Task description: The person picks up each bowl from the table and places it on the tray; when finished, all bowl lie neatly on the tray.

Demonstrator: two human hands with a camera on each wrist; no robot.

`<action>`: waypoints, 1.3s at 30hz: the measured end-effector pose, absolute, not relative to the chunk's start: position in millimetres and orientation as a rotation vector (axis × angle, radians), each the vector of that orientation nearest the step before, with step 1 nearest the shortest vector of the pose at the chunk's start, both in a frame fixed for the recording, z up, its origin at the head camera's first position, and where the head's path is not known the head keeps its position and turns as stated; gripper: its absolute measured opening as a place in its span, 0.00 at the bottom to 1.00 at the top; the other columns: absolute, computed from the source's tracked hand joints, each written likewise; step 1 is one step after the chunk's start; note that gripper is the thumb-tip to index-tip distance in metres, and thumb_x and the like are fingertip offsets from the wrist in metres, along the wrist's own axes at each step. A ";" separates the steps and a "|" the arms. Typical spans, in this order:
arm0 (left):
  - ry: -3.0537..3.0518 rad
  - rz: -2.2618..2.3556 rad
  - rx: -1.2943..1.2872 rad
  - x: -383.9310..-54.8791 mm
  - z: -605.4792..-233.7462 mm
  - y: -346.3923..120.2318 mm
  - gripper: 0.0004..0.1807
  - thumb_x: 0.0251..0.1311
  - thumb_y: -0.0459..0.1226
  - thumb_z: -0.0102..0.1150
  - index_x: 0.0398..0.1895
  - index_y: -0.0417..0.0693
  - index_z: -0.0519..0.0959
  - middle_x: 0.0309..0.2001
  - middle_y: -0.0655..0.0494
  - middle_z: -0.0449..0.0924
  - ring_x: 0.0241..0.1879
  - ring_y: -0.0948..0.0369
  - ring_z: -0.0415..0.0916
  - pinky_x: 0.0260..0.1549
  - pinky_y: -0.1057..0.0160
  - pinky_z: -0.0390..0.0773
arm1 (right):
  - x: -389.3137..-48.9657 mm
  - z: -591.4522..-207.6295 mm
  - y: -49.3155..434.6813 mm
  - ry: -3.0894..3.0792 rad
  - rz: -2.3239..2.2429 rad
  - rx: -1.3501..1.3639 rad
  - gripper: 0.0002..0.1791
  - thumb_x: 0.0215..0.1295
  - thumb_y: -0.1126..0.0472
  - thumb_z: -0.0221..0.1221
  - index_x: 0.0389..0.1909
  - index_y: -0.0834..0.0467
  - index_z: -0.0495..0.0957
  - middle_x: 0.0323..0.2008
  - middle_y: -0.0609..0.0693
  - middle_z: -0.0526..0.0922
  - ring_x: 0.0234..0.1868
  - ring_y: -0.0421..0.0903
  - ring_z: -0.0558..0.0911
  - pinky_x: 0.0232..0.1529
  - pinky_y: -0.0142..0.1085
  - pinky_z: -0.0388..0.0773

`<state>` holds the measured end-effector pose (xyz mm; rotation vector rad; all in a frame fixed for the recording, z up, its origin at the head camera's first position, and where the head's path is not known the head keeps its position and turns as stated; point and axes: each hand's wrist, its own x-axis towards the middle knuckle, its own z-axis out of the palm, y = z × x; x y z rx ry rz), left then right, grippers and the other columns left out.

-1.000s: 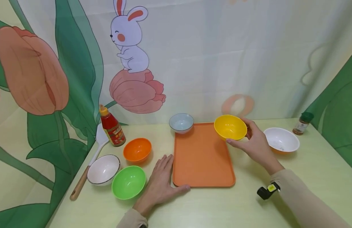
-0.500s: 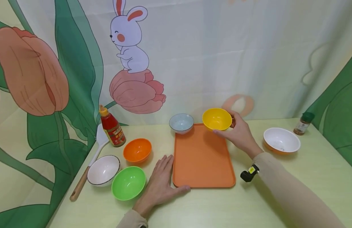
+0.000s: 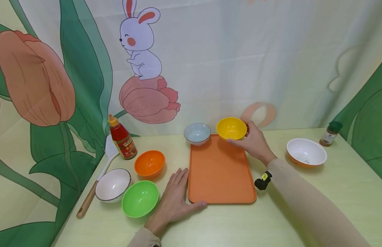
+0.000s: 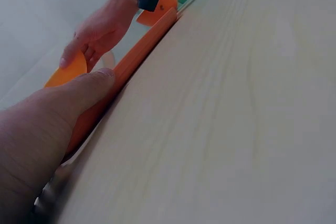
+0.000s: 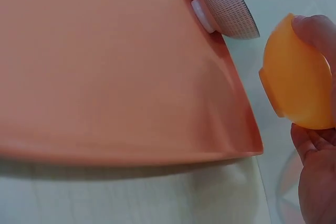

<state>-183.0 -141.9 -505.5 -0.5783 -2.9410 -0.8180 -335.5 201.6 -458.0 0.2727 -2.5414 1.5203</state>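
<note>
My right hand grips a yellow bowl by its side, thumb on the near wall and fingers behind. In the right wrist view the yellow bowl hangs above the far edge of the orange tray, apart from it. A light blue bowl sits at the tray's far left corner, left of the yellow one. My left hand lies with fingers extended along the left edge of the orange tray, its thumb at the near left corner. The left wrist view shows that thumb against the tray's rim.
Left of the tray stand an orange bowl, a green bowl and a white bowl. Behind them are a red sauce bottle and a spatula. On the right are a white-and-orange bowl and a spice jar.
My right hand has carried the yellow bowl leftward and a little farther back, over the tray's far end, beside the light blue bowl. The left hand has stayed in place.
</note>
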 end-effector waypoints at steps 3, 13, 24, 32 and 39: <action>-2.941 -0.817 -0.580 -182.8 -505.5 -142.4 0.74 0.55 0.78 0.67 0.91 0.40 0.53 0.89 0.44 0.55 0.90 0.47 0.46 0.90 0.45 0.45 | -339.4 -461.3 200.1 -2.561 1.514 0.287 0.62 0.59 0.40 0.83 0.83 0.62 0.60 0.75 0.60 0.74 0.72 0.61 0.77 0.77 0.59 0.77; -2.939 -0.798 -0.593 -182.7 -504.8 -143.3 0.74 0.56 0.78 0.67 0.91 0.39 0.53 0.89 0.43 0.55 0.90 0.46 0.46 0.90 0.45 0.44 | -350.1 -471.7 194.7 -2.619 1.467 0.291 0.62 0.57 0.38 0.84 0.82 0.62 0.62 0.74 0.60 0.72 0.71 0.61 0.75 0.79 0.61 0.73; -2.934 -0.815 -0.603 -183.1 -504.9 -143.2 0.74 0.55 0.78 0.68 0.91 0.39 0.53 0.89 0.43 0.55 0.90 0.47 0.46 0.90 0.46 0.44 | -353.9 -474.8 193.5 -2.676 1.418 0.273 0.61 0.59 0.37 0.83 0.82 0.61 0.61 0.76 0.62 0.65 0.73 0.62 0.71 0.82 0.63 0.70; -2.934 -0.817 -0.597 -183.3 -505.7 -144.0 0.74 0.55 0.78 0.67 0.91 0.40 0.53 0.89 0.45 0.55 0.90 0.48 0.46 0.90 0.46 0.44 | -358.2 -476.8 191.1 -2.723 1.391 0.267 0.61 0.61 0.38 0.82 0.83 0.62 0.60 0.77 0.63 0.64 0.73 0.63 0.71 0.83 0.63 0.68; -2.932 -0.818 -0.597 -183.7 -505.6 -143.8 0.73 0.56 0.78 0.67 0.91 0.40 0.53 0.89 0.44 0.55 0.90 0.47 0.46 0.90 0.45 0.44 | -360.2 -476.5 191.7 -2.777 1.353 0.265 0.65 0.64 0.38 0.79 0.87 0.64 0.52 0.81 0.65 0.59 0.76 0.65 0.69 0.84 0.64 0.65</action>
